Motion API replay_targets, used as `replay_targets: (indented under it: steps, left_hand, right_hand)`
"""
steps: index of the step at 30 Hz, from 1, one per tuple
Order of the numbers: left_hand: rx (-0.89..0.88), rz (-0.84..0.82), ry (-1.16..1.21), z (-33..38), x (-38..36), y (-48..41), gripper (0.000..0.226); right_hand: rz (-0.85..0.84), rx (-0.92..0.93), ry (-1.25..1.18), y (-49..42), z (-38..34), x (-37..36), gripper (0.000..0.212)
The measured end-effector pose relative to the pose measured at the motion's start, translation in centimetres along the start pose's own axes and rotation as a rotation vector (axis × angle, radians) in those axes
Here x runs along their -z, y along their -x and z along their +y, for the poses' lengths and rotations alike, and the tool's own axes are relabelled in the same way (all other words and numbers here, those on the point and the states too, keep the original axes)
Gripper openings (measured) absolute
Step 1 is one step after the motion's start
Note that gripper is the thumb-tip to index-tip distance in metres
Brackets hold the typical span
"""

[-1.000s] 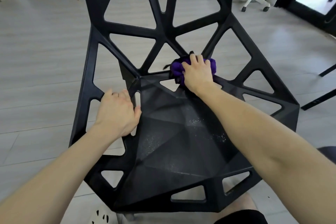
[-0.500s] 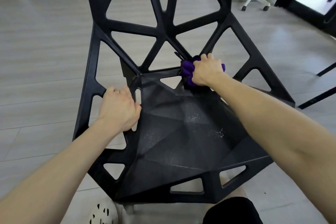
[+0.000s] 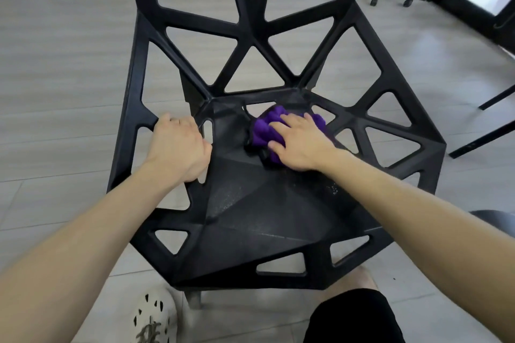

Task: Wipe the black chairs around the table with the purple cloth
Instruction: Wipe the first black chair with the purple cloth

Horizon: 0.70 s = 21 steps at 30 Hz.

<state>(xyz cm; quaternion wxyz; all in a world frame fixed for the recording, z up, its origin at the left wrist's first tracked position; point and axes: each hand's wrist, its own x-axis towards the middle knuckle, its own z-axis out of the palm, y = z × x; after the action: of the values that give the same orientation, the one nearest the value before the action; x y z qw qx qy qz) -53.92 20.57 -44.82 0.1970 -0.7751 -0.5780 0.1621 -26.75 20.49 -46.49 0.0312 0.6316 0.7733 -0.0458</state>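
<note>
While the left hand (image 3: 178, 147) clenches the frame of the black chair (image 3: 250, 220) to steady it, the seat gets wiped.
The right hand (image 3: 301, 145) presses the bunched purple cloth (image 3: 264, 131) with spread fingers onto the seat's rear, below the backrest.

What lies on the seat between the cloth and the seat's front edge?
Nothing visible. The right hand presses the cloth at the back of the seat; from there to the front edge there are only pale specks. The left hand grips the chair at its left side, off that path.
</note>
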Motion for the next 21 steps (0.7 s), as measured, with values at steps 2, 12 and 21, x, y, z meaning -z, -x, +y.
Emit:
replay_targets:
  steps: [2,12,21]
  left_hand:
    - [-0.019,0.009,-0.010,0.1,0.0,0.1,0.056]
    - [-0.296,0.138,0.376,1.4,-1.5,-2.5,0.067]
    - [-0.218,-0.212,0.369,3.5,3.4,-1.2,0.104]
  right_hand:
    - [-0.006,0.055,-0.050,5.5,-0.4,-0.4,0.064]
    - [-0.060,-0.079,0.012,-6.0,2.1,0.8,0.073]
    - [0.014,0.016,-0.061,9.6,-0.5,-0.2,0.083]
